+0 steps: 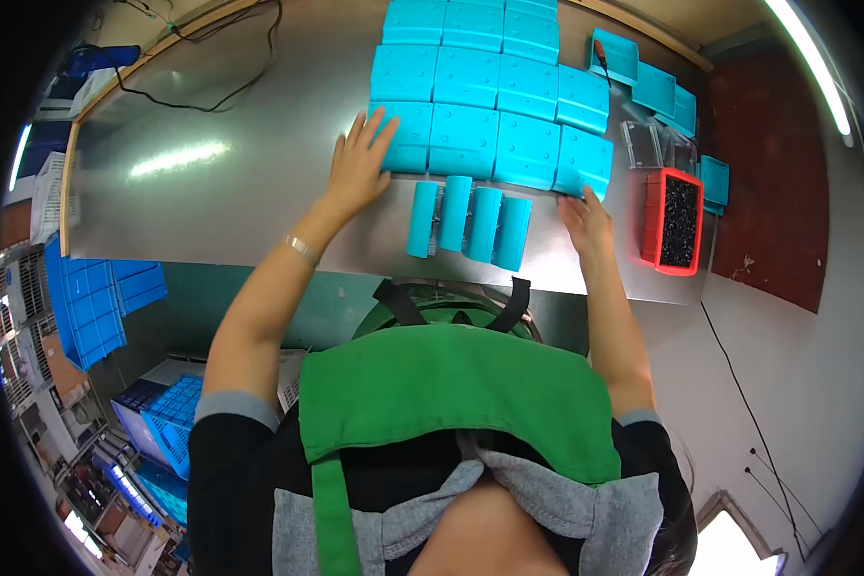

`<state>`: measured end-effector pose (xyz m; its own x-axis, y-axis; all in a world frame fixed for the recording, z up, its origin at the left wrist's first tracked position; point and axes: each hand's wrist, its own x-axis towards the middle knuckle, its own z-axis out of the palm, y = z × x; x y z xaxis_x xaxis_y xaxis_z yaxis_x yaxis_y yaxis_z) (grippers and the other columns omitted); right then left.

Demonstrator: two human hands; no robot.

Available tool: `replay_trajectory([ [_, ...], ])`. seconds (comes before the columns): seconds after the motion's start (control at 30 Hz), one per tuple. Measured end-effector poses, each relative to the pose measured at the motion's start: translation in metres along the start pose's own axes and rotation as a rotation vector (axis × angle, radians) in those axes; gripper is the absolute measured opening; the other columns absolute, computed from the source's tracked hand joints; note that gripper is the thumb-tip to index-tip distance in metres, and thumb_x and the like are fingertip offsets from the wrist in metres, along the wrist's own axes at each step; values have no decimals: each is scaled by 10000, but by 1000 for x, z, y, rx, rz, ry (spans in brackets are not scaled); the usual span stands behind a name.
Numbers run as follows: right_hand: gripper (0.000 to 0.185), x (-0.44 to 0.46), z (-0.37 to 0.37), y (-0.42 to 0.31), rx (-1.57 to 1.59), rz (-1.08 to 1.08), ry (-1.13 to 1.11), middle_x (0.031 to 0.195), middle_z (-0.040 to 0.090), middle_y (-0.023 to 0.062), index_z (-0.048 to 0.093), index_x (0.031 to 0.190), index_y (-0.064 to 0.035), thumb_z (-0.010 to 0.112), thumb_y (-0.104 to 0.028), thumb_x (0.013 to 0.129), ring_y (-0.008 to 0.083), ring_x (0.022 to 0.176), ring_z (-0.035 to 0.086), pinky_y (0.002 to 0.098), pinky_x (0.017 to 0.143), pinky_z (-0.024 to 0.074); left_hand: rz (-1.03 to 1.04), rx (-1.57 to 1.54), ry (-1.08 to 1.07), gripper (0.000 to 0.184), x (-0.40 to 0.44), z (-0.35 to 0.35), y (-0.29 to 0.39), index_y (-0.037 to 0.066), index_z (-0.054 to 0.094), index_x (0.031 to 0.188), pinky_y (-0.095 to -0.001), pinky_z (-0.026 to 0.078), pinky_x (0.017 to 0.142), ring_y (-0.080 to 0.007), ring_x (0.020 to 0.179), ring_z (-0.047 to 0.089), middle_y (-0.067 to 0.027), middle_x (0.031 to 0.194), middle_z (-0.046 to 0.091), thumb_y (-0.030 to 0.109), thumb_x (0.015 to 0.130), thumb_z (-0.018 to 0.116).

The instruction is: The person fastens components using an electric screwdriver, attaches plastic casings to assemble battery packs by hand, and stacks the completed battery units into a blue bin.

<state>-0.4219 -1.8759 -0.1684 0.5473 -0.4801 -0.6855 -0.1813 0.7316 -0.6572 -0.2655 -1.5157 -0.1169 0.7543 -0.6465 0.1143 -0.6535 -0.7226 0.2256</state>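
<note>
Rows of turquoise plastic covers (464, 139) lie side by side on the metal table. My left hand (357, 171) is open, fingers spread, with its fingertips on the left cover (403, 134) of the nearest row. At the other end of that row, my right hand (588, 223) has its fingers apart at the lower edge of the right cover (584, 161). Between my hands, closer to me, several narrow turquoise parts (485, 223) stand in a short row. Neither hand is wrapped around anything.
A red bin (652, 223) of small black pieces stands at the right, near clear plastic boxes (641, 144). Turquoise trays (655, 88) and a screwdriver (601, 56) lie behind it. A black cable (211, 108) runs over the metal table (230, 206). Blue crates (86, 302) are at left.
</note>
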Motion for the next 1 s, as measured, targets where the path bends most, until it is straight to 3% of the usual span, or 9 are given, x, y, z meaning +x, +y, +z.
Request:
replay_trajectory([
  [0.17,265,7,-4,-21,74,-70,7,790,556,92,531,968,-27,665,-199,816,219,694,584,404,613,522,122,57,-121,849,8,-2,-10,98,342,1388,-446,399,989,-444,1270,356,-193,1433,329,126,630,724],
  [0.27,380,-60,-22,-46,-542,-292,-76,923,606,132,509,1099,16,629,-176,795,209,723,616,342,540,534,-159,-121,-332,816,-29,-48,-14,38,366,1361,-456,427,953,-442,1155,470,-263,1344,413,238,650,712],
  [0.37,455,-93,-21,-19,-960,-214,-53,814,623,118,529,1055,44,707,-240,748,181,638,623,310,488,541,-418,-554,-606,791,-50,-64,-1,-5,370,1352,-444,437,937,-400,1102,529,-258,1298,469,324,709,695],
  [0.4,543,-92,-23,3,-1234,-418,-70,754,606,125,510,1071,83,736,-275,731,155,589,592,293,457,525,-471,-722,-679,787,-55,-62,3,-14,369,1352,-441,438,934,-383,1093,541,-248,1292,482,348,732,690],
  [0.5,637,-122,18,10,-923,-42,-222,640,556,83,503,1131,82,719,-398,771,123,517,552,272,397,470,-418,-1051,-502,744,-69,-37,39,-21,413,1333,-429,455,908,-317,1073,557,-184,1247,528,479,823,623],
  [0.6,570,-95,-2,-28,-903,174,-348,565,496,22,580,1077,-8,552,-532,856,106,500,512,242,490,449,-709,-1420,-699,722,-65,-33,-5,-25,441,1313,-410,456,916,-311,1088,552,-185,1217,541,467,821,634],
  [0.7,504,-38,-8,-36,-918,-143,-222,789,574,46,589,1113,-26,582,-466,867,125,648,569,252,574,470,-421,-835,-227,661,-23,-13,-26,12,473,1299,-408,454,921,-328,1108,554,-174,1253,543,447,827,629],
  [0.83,603,8,59,-14,-921,-84,-231,786,572,69,571,1099,25,686,-476,785,148,650,592,255,553,485,238,-422,-160,707,65,11,19,31,453,1316,-460,415,977,-410,1244,413,-183,1372,430,325,739,735],
  [1.0,641,4,77,-20,-844,-16,-155,633,510,55,561,1028,51,758,-474,717,124,448,495,244,380,415,248,164,-401,959,101,19,75,133,310,1414,-498,417,978,-418,1288,336,-164,1466,272,289,623,828],
])
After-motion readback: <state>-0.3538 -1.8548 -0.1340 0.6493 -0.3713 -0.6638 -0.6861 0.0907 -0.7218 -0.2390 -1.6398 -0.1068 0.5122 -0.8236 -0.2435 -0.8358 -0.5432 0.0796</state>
